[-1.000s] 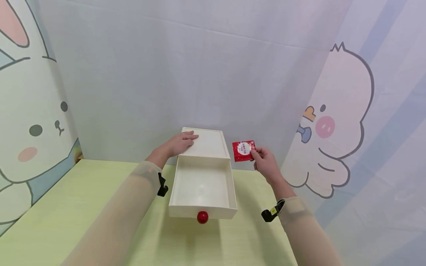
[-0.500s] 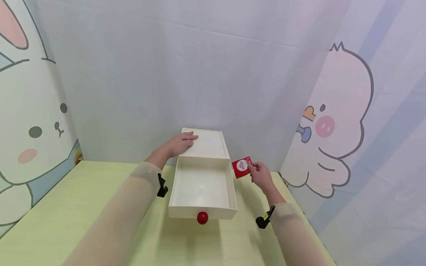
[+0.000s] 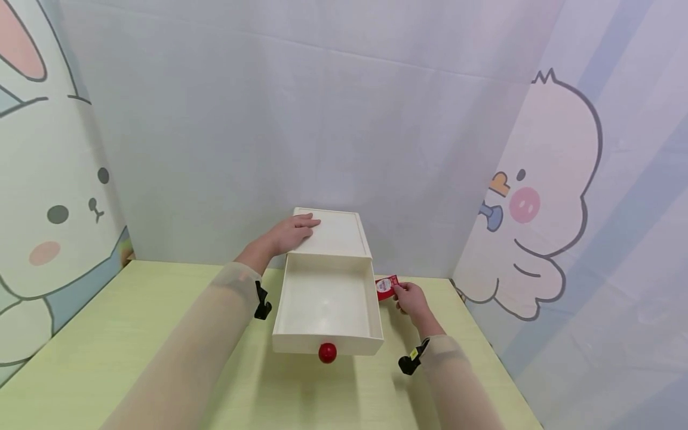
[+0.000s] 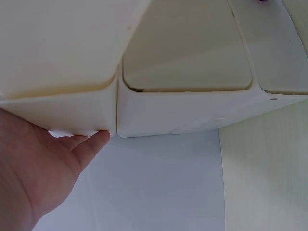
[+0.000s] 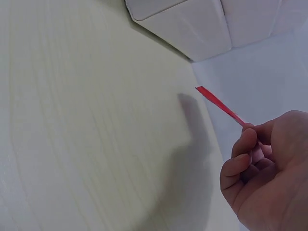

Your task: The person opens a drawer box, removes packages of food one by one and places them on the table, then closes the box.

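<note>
A white drawer box [image 3: 340, 233] stands at the back of the table, its drawer [image 3: 325, 298] pulled out toward me with a red round knob [image 3: 327, 353] on the front. Nothing lies in the drawer. My left hand [image 3: 287, 235] rests on the box top near its left edge, fingers extended; in the left wrist view the hand [image 4: 53, 166] lies against the white wall. To the right of the drawer, my right hand [image 3: 411, 298] pinches a small flat red packet [image 3: 386, 287] by its right edge. The right wrist view shows the packet [image 5: 219, 105] edge-on between thumb and fingers.
The pale yellow-green table [image 3: 161, 322] extends on both sides of the box. A grey-white curtain [image 3: 301, 119] hangs right behind it. Printed curtains with a rabbit [image 3: 54, 179] and a chick [image 3: 543, 179] close off the left and right sides.
My right hand has moved down and a little left with the red packet, from above the table's back edge to low beside the drawer. The left hand and box have stayed put.
</note>
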A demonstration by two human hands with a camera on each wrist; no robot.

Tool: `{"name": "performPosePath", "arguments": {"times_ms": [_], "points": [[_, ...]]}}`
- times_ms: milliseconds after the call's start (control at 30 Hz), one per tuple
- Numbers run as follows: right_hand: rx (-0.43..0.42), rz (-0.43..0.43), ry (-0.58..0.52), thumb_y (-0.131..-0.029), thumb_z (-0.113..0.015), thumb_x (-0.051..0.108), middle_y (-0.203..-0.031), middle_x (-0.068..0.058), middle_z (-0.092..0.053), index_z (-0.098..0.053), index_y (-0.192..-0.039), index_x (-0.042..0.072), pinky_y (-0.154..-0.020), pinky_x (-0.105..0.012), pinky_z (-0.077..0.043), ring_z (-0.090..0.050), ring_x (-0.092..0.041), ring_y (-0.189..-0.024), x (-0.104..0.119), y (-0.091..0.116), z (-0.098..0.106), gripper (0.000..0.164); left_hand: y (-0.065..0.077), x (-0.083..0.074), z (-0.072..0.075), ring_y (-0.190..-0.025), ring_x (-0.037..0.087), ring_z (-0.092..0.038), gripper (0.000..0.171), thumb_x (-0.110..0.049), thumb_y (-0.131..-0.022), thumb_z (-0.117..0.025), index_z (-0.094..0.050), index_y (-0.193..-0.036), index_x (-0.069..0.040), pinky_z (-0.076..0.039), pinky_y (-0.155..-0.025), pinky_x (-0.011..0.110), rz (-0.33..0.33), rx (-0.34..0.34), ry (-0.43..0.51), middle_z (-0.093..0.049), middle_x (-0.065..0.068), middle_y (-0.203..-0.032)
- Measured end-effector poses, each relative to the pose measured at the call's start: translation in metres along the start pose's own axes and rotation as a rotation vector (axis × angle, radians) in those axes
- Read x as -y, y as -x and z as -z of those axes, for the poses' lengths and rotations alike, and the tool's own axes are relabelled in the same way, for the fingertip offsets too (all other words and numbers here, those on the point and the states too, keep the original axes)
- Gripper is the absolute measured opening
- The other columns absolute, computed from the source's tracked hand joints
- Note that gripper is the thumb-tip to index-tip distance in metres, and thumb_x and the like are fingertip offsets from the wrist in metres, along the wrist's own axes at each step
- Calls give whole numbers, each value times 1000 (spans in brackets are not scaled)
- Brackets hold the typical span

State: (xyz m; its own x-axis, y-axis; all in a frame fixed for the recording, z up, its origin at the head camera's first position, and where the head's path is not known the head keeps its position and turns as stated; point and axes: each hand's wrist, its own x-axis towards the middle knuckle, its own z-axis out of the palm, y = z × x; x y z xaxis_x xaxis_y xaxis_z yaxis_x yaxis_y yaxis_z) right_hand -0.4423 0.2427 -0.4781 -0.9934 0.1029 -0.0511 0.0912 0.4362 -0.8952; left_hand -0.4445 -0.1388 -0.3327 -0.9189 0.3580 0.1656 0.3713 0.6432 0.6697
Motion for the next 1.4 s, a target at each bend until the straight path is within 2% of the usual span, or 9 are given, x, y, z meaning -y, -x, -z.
{"name": "performPosePath", "arguments": {"times_ms": [333, 567, 700, 867, 1033, 1400], "points": [[7, -51, 78, -113, -59, 21, -88, -5, -72, -69, -133, -8, -58, -24, -45, -54, -11, -63, -12, -8, -6, 37, 0, -1, 0, -172, 42, -13, 54, -29, -116, -38, -47, -168, -16, -13, -139, 62, -1, 0, 3, -24, 11, -184], [18, -89, 90, -111, -62, 23, -104, -14, -78, -64, -140, -9, -64, -25, -49, -59, -17, -73, -11, -7, -7, 43, 0, -1, 1, -172, 40, -13, 54, -29, -116, -38, -46, -168, -16, -14, -139, 61, 3, 8, 7, -24, 11, -184], [26, -101, 98, -111, -62, 25, -108, -14, -77, -64, -142, -6, -65, -25, -49, -61, -19, -76, -10, -7, -8, 44, 0, -1, 1, -172, 41, -13, 55, -29, -116, -37, -46, -169, -16, -14, -139, 61, 3, 9, 4, -23, 11, -184], [34, -89, 104, -112, -62, 24, -104, -12, -77, -62, -145, -6, -64, -26, -50, -61, -17, -73, -10, -6, -6, 46, 0, 1, 2, -172, 41, -11, 55, -31, -116, -36, -45, -169, -17, -13, -139, 62, 3, 17, 8, -22, 10, -185], [50, -83, 94, -111, -61, 26, -108, -12, -78, -59, -149, -5, -64, -27, -50, -61, -17, -72, -11, -4, -2, 48, 2, 0, 2, -172, 41, -11, 55, -31, -116, -37, -46, -169, -17, -14, -139, 62, 2, 15, 16, -22, 10, -185], [95, 36, 117, -110, -63, 26, -114, -17, -78, -62, -147, -1, -61, -27, -49, -64, -18, -70, 0, 15, 7, 46, 2, 1, 2, -172, 42, -12, 55, -31, -116, -36, -46, -169, -16, -14, -139, 62, -6, 8, 5, -22, 11, -184]]}}
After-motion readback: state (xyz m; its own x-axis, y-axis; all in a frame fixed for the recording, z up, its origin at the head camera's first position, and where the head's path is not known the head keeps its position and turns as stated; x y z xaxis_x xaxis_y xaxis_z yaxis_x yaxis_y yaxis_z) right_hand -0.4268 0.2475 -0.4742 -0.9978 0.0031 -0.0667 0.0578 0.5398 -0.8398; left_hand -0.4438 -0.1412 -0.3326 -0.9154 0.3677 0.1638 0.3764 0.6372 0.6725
